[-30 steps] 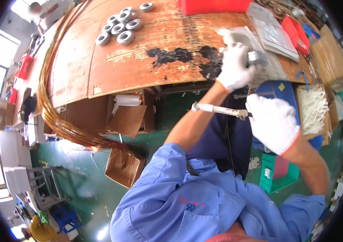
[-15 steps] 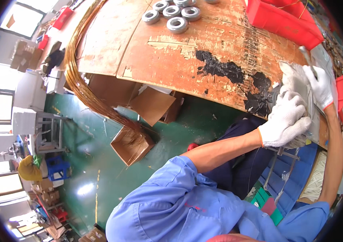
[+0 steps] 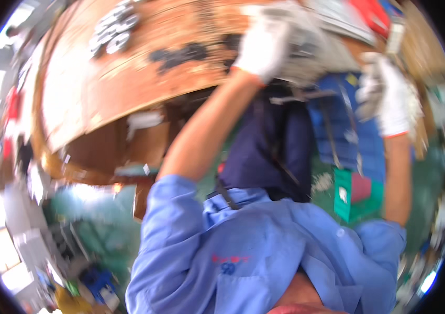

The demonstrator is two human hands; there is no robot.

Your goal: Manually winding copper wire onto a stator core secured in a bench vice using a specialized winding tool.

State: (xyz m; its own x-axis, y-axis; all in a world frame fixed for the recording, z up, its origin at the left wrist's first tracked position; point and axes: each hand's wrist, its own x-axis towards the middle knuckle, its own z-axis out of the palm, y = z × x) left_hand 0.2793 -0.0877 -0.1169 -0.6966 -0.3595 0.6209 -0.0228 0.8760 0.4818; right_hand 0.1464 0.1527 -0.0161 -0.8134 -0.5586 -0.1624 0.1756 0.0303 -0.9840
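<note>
Head view: from my distant seat I am seeing the gloved left hand (image 3: pixel 265 48) reaching over the worn wooden workbench (image 3: pixel 144 81), just beside a blurred grey piece (image 3: pixel 302 48) that is lying on a pale sheet (image 3: pixel 333 56), and I cannot tell whether its fingers are clamping anything. The gloved right hand (image 3: pixel 390 98) is hanging well apart, before a blue panel (image 3: pixel 342 149), its fingers curling inward, their grip too blurred to tell, while grey rings (image 3: pixel 118 43) are sitting clustered leftward.
</note>
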